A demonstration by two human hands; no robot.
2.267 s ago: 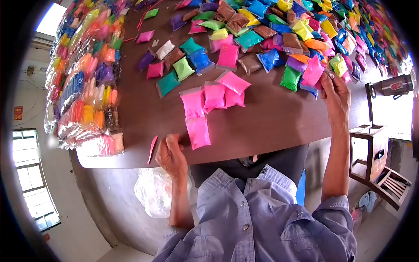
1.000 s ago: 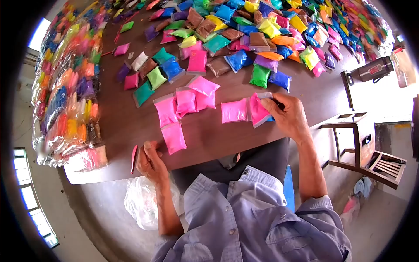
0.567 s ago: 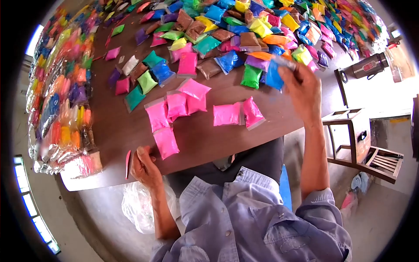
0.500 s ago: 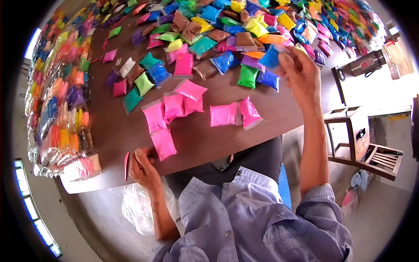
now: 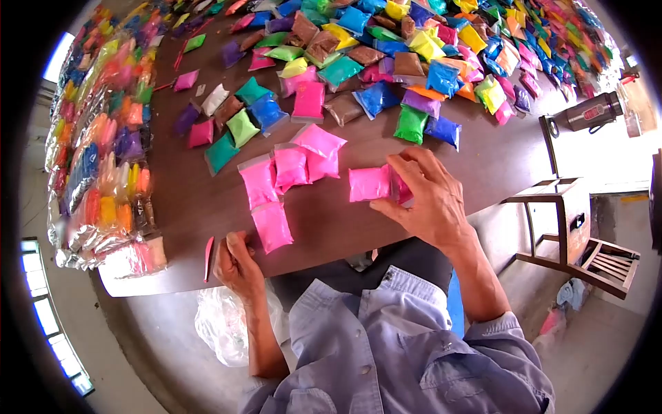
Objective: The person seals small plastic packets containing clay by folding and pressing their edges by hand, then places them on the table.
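Note:
My right hand (image 5: 431,196) is over the table, thumb and fingers apart around a small pink packet (image 5: 402,191), which they partly hide. Whether they press on it cannot be seen. Touching that packet on its left is another pink packet (image 5: 369,184). My left hand (image 5: 238,263) rests at the table's front edge with its fingers curled closed; what is inside them, if anything, is hidden. A slim pinkish-red tool (image 5: 209,259) shows just left of it. Several more pink packets lie grouped between my hands, including a lower one (image 5: 273,227) and an upper one (image 5: 320,141).
A big heap of mixed-colour packets, with a blue packet (image 5: 443,78) at its near side, covers the far table (image 5: 179,228). Bagged bundles (image 5: 110,186) line the left edge. At right are a dark flask (image 5: 593,110) and a wooden stool (image 5: 569,221).
My right hand has let go of the blue packet at the heap and come down to the pink packet near me. My left hand stays curled at the edge. The view has shifted slightly.

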